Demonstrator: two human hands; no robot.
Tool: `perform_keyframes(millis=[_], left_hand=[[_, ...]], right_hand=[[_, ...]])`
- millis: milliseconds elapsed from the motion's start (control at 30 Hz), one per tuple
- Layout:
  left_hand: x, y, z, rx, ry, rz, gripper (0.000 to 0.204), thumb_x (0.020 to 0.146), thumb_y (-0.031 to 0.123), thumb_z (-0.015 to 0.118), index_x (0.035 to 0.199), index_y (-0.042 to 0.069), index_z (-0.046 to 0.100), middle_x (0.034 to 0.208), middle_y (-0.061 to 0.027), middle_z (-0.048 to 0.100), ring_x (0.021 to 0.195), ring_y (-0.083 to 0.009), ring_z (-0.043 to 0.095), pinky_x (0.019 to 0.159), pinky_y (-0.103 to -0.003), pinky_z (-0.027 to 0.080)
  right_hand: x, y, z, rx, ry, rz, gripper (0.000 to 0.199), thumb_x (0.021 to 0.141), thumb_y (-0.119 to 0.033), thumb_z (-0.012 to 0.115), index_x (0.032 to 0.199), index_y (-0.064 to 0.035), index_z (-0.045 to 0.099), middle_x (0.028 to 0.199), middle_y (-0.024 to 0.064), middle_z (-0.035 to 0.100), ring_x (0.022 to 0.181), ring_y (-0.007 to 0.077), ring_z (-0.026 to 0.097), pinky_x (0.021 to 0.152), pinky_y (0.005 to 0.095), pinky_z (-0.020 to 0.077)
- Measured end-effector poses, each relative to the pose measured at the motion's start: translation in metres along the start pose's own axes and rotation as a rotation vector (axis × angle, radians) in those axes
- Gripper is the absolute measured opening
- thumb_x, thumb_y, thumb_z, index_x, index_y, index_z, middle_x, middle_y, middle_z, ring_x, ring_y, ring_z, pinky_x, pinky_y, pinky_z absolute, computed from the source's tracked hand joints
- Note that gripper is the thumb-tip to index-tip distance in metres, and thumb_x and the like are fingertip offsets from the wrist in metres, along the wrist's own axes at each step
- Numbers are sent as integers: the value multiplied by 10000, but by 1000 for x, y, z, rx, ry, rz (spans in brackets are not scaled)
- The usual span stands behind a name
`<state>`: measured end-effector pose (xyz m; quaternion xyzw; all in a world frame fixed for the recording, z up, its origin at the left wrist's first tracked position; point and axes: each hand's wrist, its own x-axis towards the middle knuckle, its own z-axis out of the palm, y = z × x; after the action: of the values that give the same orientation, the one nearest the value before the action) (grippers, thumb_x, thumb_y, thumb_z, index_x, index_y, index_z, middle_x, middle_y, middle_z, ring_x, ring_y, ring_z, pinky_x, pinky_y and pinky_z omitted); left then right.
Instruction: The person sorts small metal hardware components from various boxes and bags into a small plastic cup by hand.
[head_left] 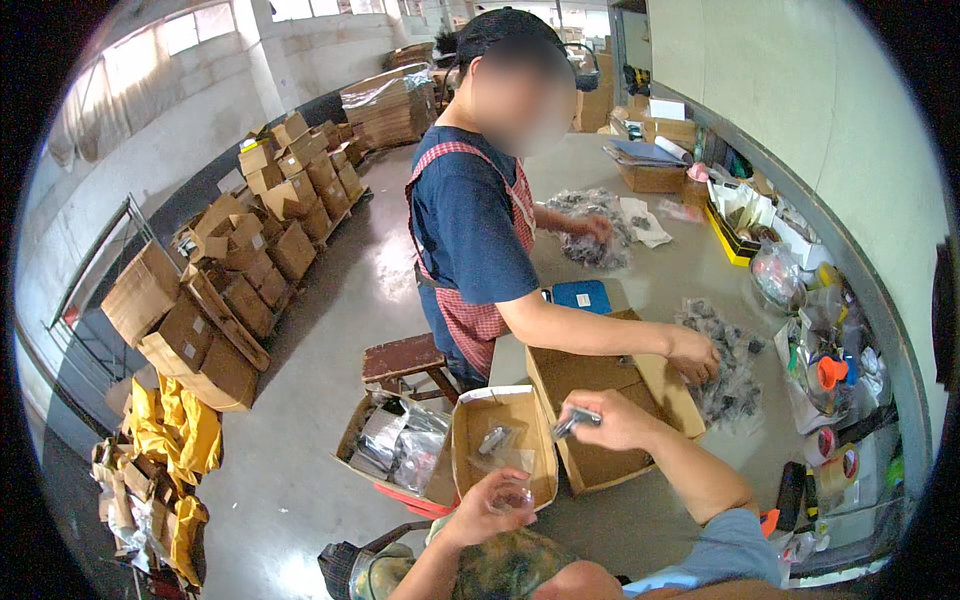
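My right hand (610,415) pinches a small metal part (574,423) over the flat cardboard box (610,400) at the table's near edge. My left hand (490,505) cups a clear plastic bag (512,493) below the smaller open box (503,440). Advice: align the part squarely with the bag mouth and keep clear of the co-worker's hand (695,355).

Bright daylight from upper-left windows, floor glare, fisheye-bent edges, black corners

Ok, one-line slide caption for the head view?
Left hand holds a clear bag, right hand a small metal part.
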<state>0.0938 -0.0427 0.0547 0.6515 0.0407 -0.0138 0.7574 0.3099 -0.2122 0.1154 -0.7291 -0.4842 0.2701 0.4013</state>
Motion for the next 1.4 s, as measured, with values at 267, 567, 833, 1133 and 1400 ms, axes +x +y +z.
perform_keyframes(millis=[267,567,833,1133,1400], left_hand=[[-10,10,12,-51,-87,-168,589,728,60,760,1222,30,441,1038,-35,572,950,-132,556,842,-288,460],[-17,3,-4,-155,-180,-252,512,755,49,728,1198,19,472,1030,-50,593,994,-155,565,891,-317,449],[-17,-8,-10,-419,-282,-183,507,730,-21,690,1199,-14,498,1059,-124,612,1014,-236,594,926,-370,446],[-15,19,0,-552,-171,-139,772,708,0,690,1371,38,294,1221,-114,505,1121,-234,522,959,-373,417],[-13,19,7,-475,-244,-111,767,801,98,649,1421,73,199,1343,-111,394,1254,-232,384,1038,-375,310]], right_hand=[[-7,-45,61,-19,-325,-509,265,781,-108,641,1030,-32,592,1018,111,544,913,281,575,800,351,465],[-16,-51,80,223,67,-543,302,825,-72,616,1095,-56,484,993,128,525,944,321,543,825,393,436],[-9,-37,107,171,162,-628,191,819,-51,621,992,-57,540,939,112,549,846,302,563,733,358,474],[-16,-47,93,-141,115,-633,192,825,-256,614,861,-69,644,1035,73,552,1065,279,487,917,424,369],[-24,-42,93,-270,-27,-557,192,766,-249,654,880,-95,662,1198,68,455,1165,291,410,945,462,327]])
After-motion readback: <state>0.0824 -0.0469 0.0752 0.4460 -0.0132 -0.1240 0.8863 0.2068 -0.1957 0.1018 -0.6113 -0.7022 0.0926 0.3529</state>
